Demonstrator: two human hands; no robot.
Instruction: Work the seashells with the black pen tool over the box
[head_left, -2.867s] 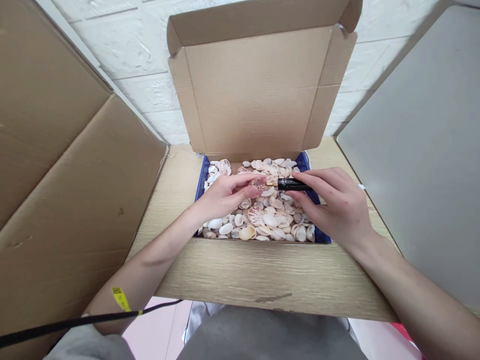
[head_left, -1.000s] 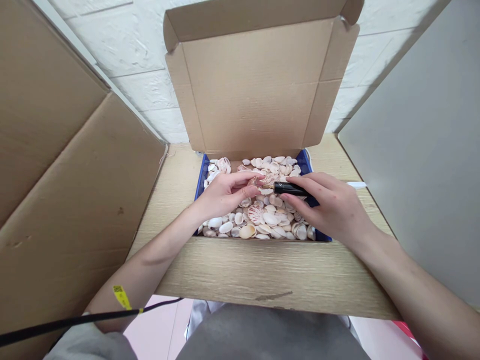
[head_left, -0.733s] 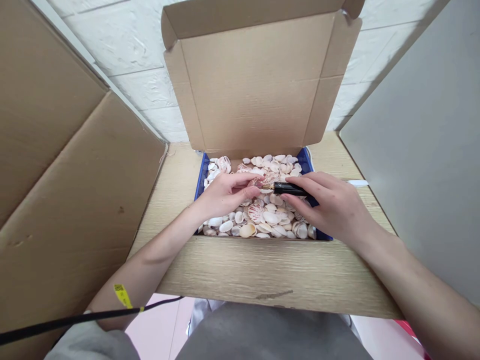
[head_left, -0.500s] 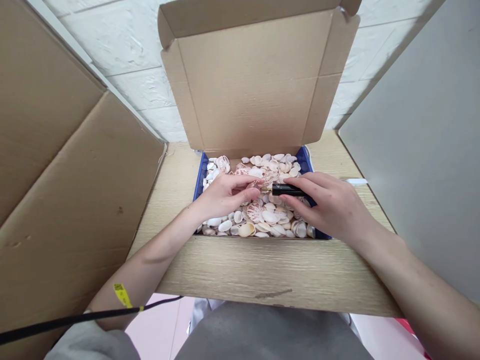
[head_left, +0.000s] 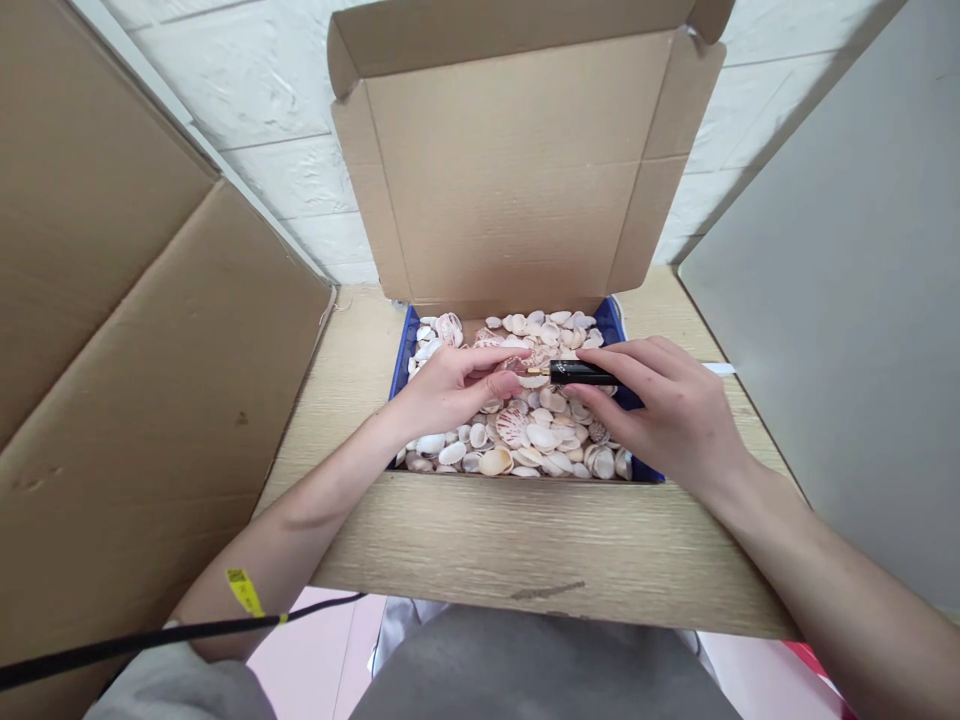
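My left hand [head_left: 469, 385] pinches a small pinkish shell [head_left: 514, 365] between thumb and fingertips, and the fingers partly hide it. Facing it from the right, my right hand [head_left: 660, 395] is closed around a black mini drill [head_left: 574, 373] with a gold-coloured tip. The tip points left at the shell; whether it touches cannot be made out. Both hands are above a shallow box with blue sides [head_left: 401, 350], filled with many white, cream and pink seashells [head_left: 540, 435]. A striped scallop shell [head_left: 513, 427] lies below the drill tip.
The box's cardboard lid [head_left: 517, 180] stands raised at the back, before a white brick wall [head_left: 285, 180]. A cardboard panel [head_left: 150, 400] borders the wooden table [head_left: 540, 540] on the left, a grey panel [head_left: 847, 300] on the right. A black cable [head_left: 187, 632] crosses my left arm.
The drill has shifted slightly right and lies more level, its tip a little farther from my left fingertips. My left hand keeps its pinch on the shell.
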